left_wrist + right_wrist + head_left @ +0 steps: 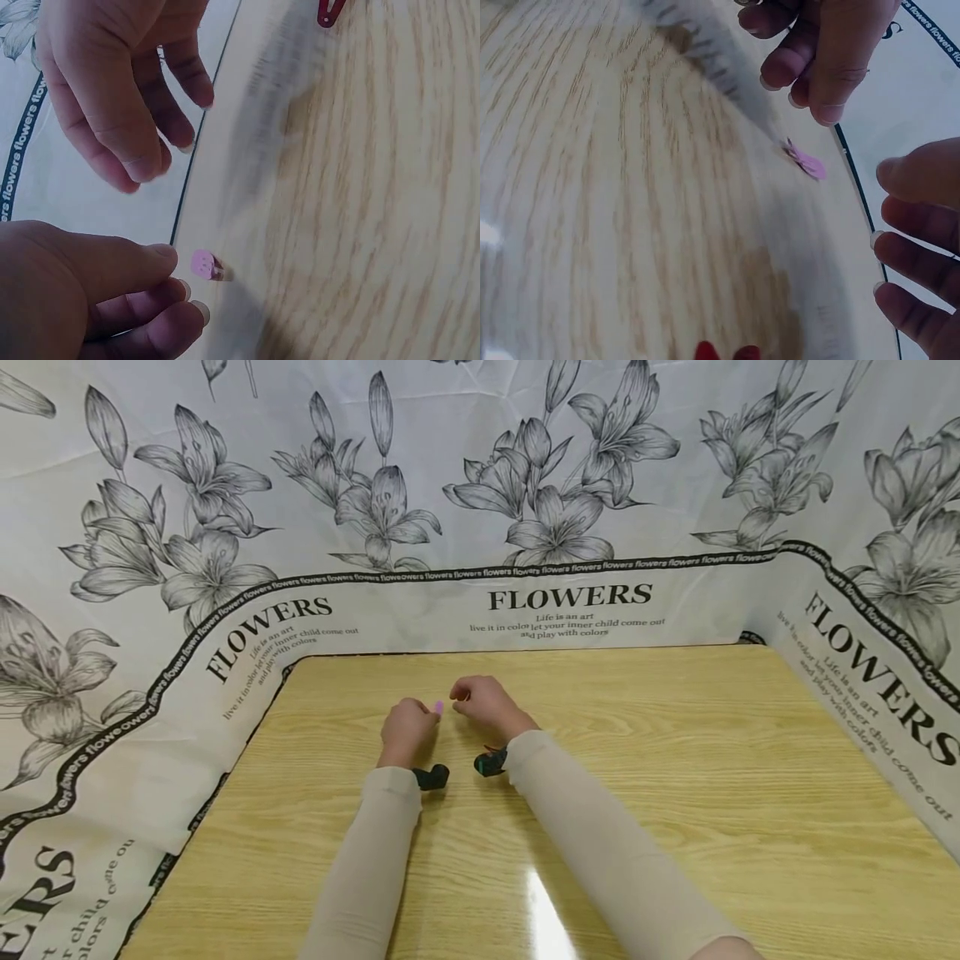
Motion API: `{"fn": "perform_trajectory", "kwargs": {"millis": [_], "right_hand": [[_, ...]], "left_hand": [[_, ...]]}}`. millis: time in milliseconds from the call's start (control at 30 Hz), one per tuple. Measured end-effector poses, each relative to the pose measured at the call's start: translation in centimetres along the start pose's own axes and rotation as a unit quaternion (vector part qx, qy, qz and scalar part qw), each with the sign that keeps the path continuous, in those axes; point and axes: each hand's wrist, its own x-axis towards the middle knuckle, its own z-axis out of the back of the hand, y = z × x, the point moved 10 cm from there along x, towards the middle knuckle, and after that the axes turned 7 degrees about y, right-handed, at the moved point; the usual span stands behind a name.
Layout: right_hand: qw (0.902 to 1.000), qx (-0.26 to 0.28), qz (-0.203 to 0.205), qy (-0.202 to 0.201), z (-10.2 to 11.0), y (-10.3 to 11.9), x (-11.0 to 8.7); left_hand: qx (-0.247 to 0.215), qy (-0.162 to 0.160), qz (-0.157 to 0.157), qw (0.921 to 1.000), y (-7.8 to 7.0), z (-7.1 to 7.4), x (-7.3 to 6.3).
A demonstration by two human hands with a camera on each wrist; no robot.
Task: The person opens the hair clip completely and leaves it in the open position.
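Note:
A small pink clip (438, 707), which looks like a hair clip, is between my two hands. My left hand (409, 727) is close beside it. In the left wrist view the left thumb tip stops just short of the pink clip (204, 265), with a narrow gap between. My right hand (489, 706) hovers to its right, fingers bent and spread apart, holding nothing. From the right wrist camera, the pink clip (808, 163) shows a thin pointed piece standing out at one end, below the fingertips of the left hand (832, 56).
A wood-grain table (675, 760) lies under both hands. White cloth (420, 610) with printed flowers and lettering surrounds its back and sides. Each wrist carries a dark device (432, 777); a red piece (328, 12) shows at the top of the left wrist view.

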Motion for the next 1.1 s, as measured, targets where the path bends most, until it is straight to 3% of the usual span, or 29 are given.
{"fn": "perform_trajectory", "kwargs": {"millis": [467, 867, 1100], "right_hand": [[0.9982, -0.011, -0.038, 0.046, -2.2, -0.9, 1.0], [0.9971, -0.048, -0.016, 0.056, -2.1, 0.4, 2.5], [0.9946, -0.071, -0.024, 0.073, -2.2, 0.7, 3.0]], "left_hand": [[0.002, 0.000, 0.002, 1.0000, 0.6, -0.7, 0.5], [0.031, -0.002, 0.004, 0.9995, 0.2, -0.6, 0.8], [0.041, -0.001, 0.007, 0.9991, 0.4, -0.9, 1.5]]}}
